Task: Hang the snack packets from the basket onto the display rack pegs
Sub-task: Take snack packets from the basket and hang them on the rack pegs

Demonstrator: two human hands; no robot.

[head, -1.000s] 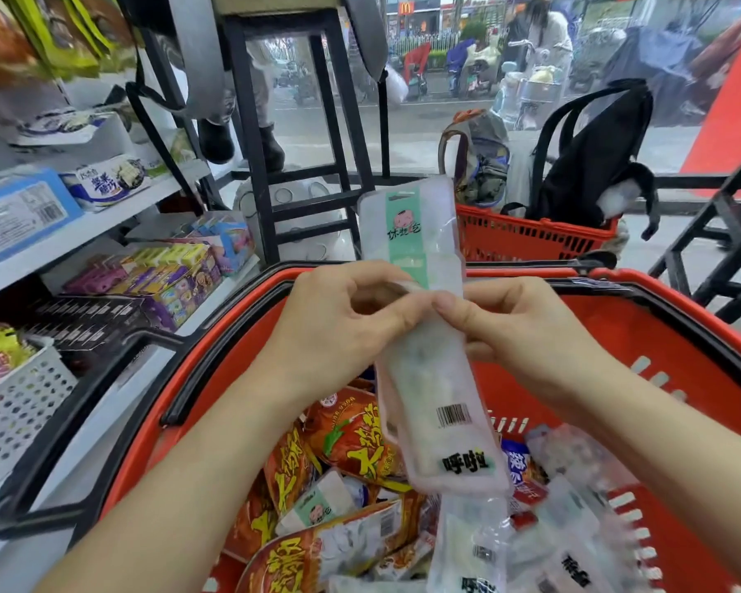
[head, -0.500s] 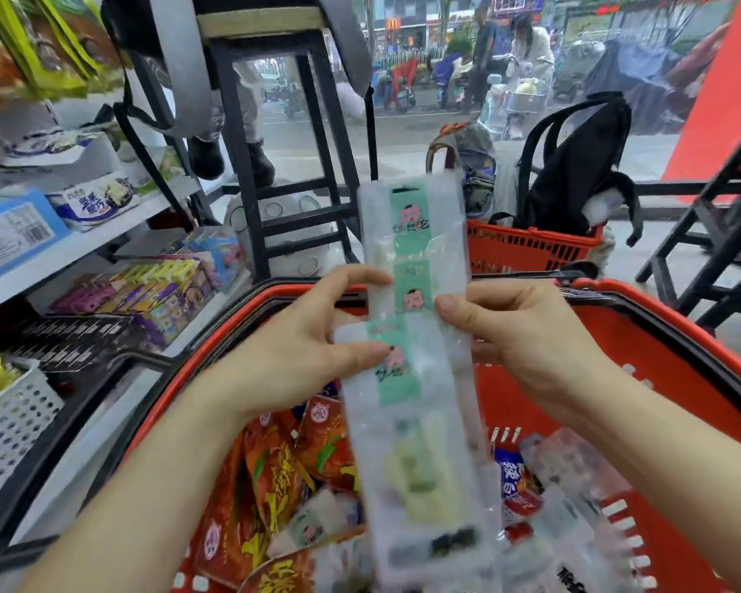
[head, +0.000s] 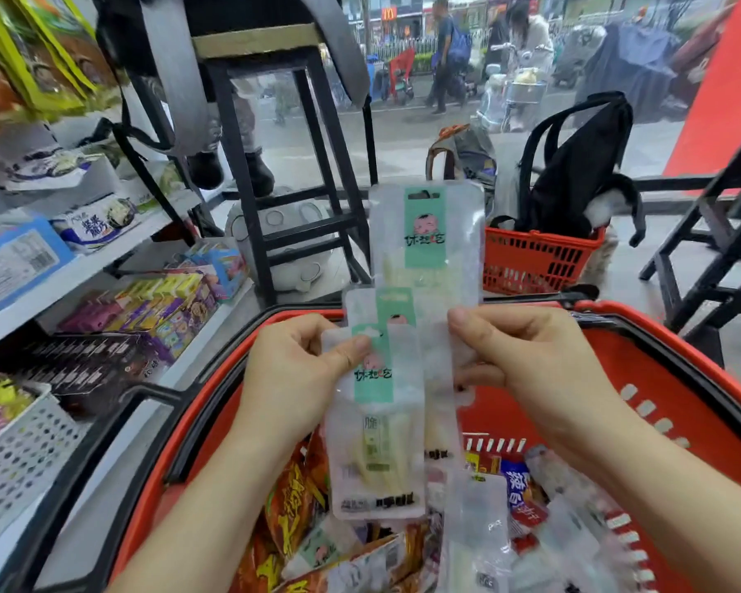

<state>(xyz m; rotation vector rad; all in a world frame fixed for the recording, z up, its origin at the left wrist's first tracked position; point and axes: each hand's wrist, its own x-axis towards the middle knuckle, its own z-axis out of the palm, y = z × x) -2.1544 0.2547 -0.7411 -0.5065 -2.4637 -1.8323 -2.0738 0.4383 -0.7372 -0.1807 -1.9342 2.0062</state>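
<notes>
Shop aisle by a glass front, street outside. Stocked shelves off to the left hand's side, black stool beyond the hands, and a second basket with a black backpack in it beyond the right hand. Both hands are up over the red basket, holding three clear snack packets with green header strips, fanned in a stagger. Left hand is closed on the front packet: thumb pressed on its top near the green strip, fingers curled behind. The packet hangs down below that hand. Right hand pinches the tall packet at its right edge, thumb on the front, fingers curled behind. That packet sticks up above both hands. The middle packet sits sandwiched between those two, its top showing just above the left thumb; can't tell which hand actually holds it. Below the hands the basket holds loose packets, orange ones under the left wrist, clear and blue ones under the right forearm.
</notes>
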